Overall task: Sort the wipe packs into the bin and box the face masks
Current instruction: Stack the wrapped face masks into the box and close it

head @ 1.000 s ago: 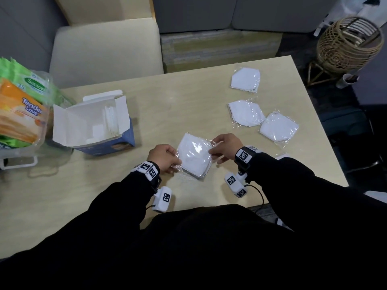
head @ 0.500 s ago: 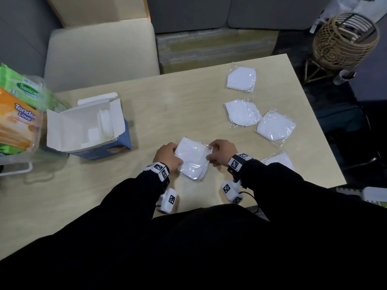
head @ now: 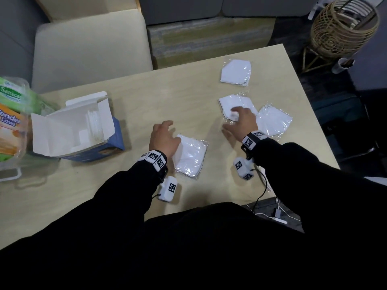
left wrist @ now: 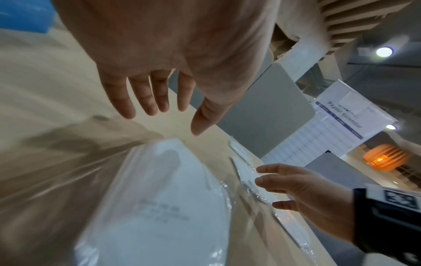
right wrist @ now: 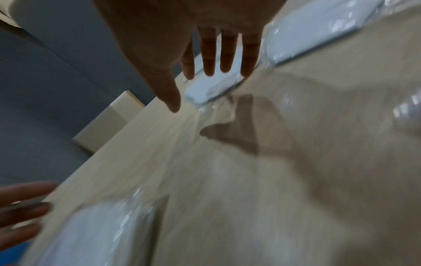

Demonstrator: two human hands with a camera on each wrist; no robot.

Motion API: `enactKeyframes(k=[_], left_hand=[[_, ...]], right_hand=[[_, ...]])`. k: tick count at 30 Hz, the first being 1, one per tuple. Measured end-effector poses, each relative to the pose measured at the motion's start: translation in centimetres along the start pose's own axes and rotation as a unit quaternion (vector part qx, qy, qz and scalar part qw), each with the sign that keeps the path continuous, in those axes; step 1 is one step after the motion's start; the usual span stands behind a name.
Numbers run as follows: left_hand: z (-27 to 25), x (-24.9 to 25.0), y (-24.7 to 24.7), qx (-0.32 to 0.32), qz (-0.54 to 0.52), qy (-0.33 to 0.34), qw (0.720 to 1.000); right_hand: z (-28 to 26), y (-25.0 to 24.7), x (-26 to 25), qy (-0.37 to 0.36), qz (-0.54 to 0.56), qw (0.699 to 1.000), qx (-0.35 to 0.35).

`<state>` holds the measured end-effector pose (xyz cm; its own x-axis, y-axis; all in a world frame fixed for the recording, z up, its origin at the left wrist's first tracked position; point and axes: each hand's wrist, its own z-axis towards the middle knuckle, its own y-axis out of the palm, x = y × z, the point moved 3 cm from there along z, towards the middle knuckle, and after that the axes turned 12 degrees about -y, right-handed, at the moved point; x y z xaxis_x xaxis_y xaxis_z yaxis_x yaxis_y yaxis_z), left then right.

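Note:
A stack of bagged white face masks (head: pixel 191 156) lies on the table near me. My left hand (head: pixel 165 132) hovers at its left edge, fingers (left wrist: pixel 145 97) straight and spread, holding nothing. My right hand (head: pixel 234 120) is open and stretched over another bagged mask (head: pixel 228 103), fingers (right wrist: pixel 218 54) straight above it; I cannot tell if they touch it. Two more bagged masks lie at the far right (head: pixel 235 73) and right (head: pixel 274 120). The open blue mask box (head: pixel 71 130), with some masks inside, stands at the left. Wipe packs (head: pixel 10 122) fill the clear bin at the far left.
A cream chair (head: pixel 90 47) stands behind the table. A wicker basket (head: pixel 343 28) sits on the floor at the far right. The table's right edge (head: pixel 310 101) runs close to the rightmost mask. Bare tabletop (head: pixel 167 91) shows between the box and the masks.
Both hands have let go of the mask stack, which now lies on the table. My right hand has moved right and away to another mask. My left hand has opened.

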<state>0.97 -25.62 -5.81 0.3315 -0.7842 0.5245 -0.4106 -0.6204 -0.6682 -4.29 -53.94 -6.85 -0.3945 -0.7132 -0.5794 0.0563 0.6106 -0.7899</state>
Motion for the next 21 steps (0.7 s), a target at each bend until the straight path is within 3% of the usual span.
enactKeyframes(k=[2, 4, 11, 21], left_hand=[[0.2, 2.2, 0.1, 0.003, -0.018, 0.029, 0.999], [0.5, 4.5, 0.8, -0.019, -0.009, 0.055, 0.998], [3.1, 12.8, 5.0, -0.077, 0.077, 0.125, 0.986], [10.2, 23.8, 9.6, -0.117, 0.158, 0.165, 0.966]], right_hand=[[1.7, -1.1, 1.1, 0.021, -0.047, 0.999, -0.005], [2.7, -1.5, 1.9, 0.036, -0.087, 0.994, -0.054], [3.8, -1.1, 2.6, -0.017, -0.183, 0.974, -0.136], [4.5, -1.5, 3.4, -0.036, -0.151, 0.98, -0.127]])
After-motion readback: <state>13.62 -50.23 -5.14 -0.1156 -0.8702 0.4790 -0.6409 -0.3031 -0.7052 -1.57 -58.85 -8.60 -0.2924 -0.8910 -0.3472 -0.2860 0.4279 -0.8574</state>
